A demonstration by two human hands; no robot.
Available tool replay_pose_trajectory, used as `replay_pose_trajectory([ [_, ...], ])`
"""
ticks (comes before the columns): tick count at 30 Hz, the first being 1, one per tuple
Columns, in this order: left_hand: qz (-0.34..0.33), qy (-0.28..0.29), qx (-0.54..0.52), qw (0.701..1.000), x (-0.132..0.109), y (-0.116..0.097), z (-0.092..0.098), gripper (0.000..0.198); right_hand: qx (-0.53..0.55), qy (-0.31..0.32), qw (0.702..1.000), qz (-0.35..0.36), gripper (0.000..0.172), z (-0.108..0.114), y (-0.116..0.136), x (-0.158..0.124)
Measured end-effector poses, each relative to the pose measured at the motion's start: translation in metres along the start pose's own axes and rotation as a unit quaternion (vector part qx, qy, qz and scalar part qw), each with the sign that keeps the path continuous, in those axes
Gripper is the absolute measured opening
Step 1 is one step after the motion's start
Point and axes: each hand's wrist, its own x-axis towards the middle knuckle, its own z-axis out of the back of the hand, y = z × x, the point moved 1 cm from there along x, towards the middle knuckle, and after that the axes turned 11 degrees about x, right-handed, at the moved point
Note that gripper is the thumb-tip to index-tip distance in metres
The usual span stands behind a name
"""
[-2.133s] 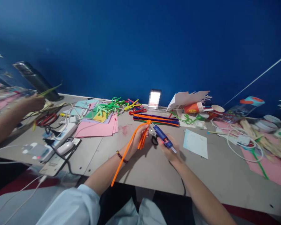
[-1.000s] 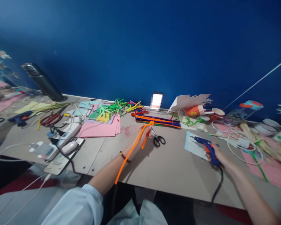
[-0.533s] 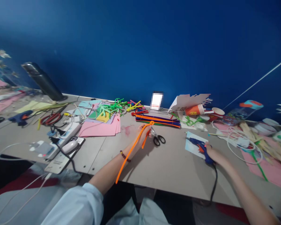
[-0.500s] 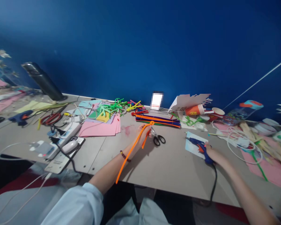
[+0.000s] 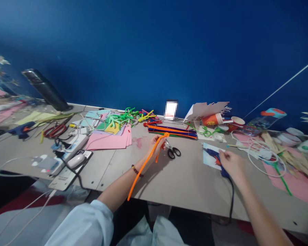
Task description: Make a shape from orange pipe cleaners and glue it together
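Note:
My left hand is closed round an orange pipe cleaner, whose small looped end shows above the fingers and whose long end hangs down past the bracelet. Black-handled scissors lie on the table just right of that hand. My right hand is over the blue glue gun, covering part of its body; its fingers are curled, and whether they grip anything cannot be made out. The glue gun's nozzle end rests on a light blue card.
Bundled pipe cleaners lie near the wall. Pink paper, a power strip, a phone and a dark bottle are at left. Paper cups and a coiled white cable lie at right.
My right hand has shifted slightly left and risen over the glue gun's body, its fingers more curled. My left hand still holds the orange pipe cleaner in nearly the same place.

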Motion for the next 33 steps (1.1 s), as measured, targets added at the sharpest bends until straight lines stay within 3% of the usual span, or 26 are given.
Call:
replay_pose_trajectory([
  [2,-0.007,-0.01,0.006,1.0,0.001,0.002,0.0,0.036,0.071,0.005,0.997,0.031,0.035,-0.009,0.03,-0.02],
  [4,-0.022,-0.013,0.026,0.999,0.001,0.003,0.0,0.036,0.203,0.083,0.974,0.047,0.035,-0.027,0.06,-0.04],
  [6,-0.038,-0.017,0.061,0.997,-0.001,0.002,0.0,0.033,0.314,0.143,0.938,0.03,0.036,-0.048,0.087,-0.058],
  [9,-0.087,-0.054,0.132,0.986,-0.005,0.002,0.0,0.023,0.466,0.213,0.859,-0.006,0.036,-0.081,0.119,-0.078],
  [12,-0.148,-0.084,0.19,0.967,-0.008,0.002,0.001,0.012,0.545,0.241,0.802,-0.022,0.035,-0.105,0.139,-0.087],
  [19,-0.17,-0.056,0.226,0.958,-0.009,0.0,0.003,0.01,0.618,0.215,0.755,-0.047,0.04,-0.127,0.138,-0.077],
  [23,-0.103,-0.049,0.165,0.98,-0.007,0.0,-0.002,0.015,0.643,0.212,0.734,-0.049,0.037,-0.136,0.128,-0.071],
  [27,-0.024,-0.018,0.068,0.997,-0.004,0.002,-0.005,0.024,0.641,0.207,0.738,-0.042,0.035,-0.139,0.124,-0.069],
  [33,0.071,0.042,-0.015,0.996,-0.003,-0.003,-0.004,0.027,0.63,0.177,0.755,-0.044,0.037,-0.136,0.124,-0.068],
])
